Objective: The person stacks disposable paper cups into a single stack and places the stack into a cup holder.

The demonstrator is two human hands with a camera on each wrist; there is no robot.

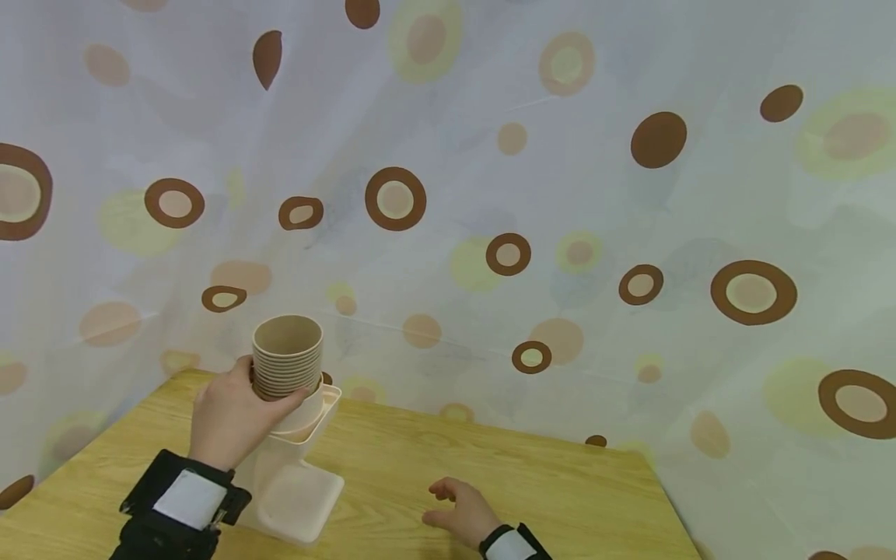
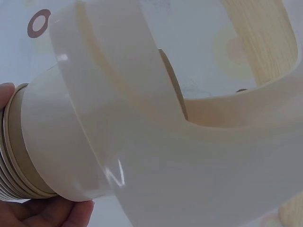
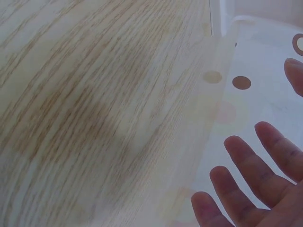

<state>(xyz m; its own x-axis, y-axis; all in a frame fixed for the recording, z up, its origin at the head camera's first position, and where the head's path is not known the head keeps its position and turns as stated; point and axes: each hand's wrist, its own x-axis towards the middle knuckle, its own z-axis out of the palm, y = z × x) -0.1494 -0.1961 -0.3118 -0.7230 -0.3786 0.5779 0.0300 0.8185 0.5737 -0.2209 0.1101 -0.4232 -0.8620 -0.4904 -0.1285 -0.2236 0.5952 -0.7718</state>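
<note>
My left hand (image 1: 231, 412) grips a stack of beige paper cups (image 1: 288, 350), thumb on the near side and fingers round the far left. The nested rims show as close ridges, and the top cup's mouth faces up. Below the hand, the stack's lower end sits in the round collar of a white plastic cup holder (image 1: 297, 498), which has a flat square base. In the left wrist view the holder (image 2: 142, 156) fills most of the picture, with the cups (image 2: 21, 146) at the left edge. My right hand (image 1: 463, 513) holds nothing, its fingers loosely bent above the table.
A wood-grain table (image 1: 448, 443) carries the holder on its left side. Behind it hangs a pale curtain (image 1: 448, 140) with brown, peach and yellow spots. Both wrists wear dark straps (image 1: 175, 498) with white patches.
</note>
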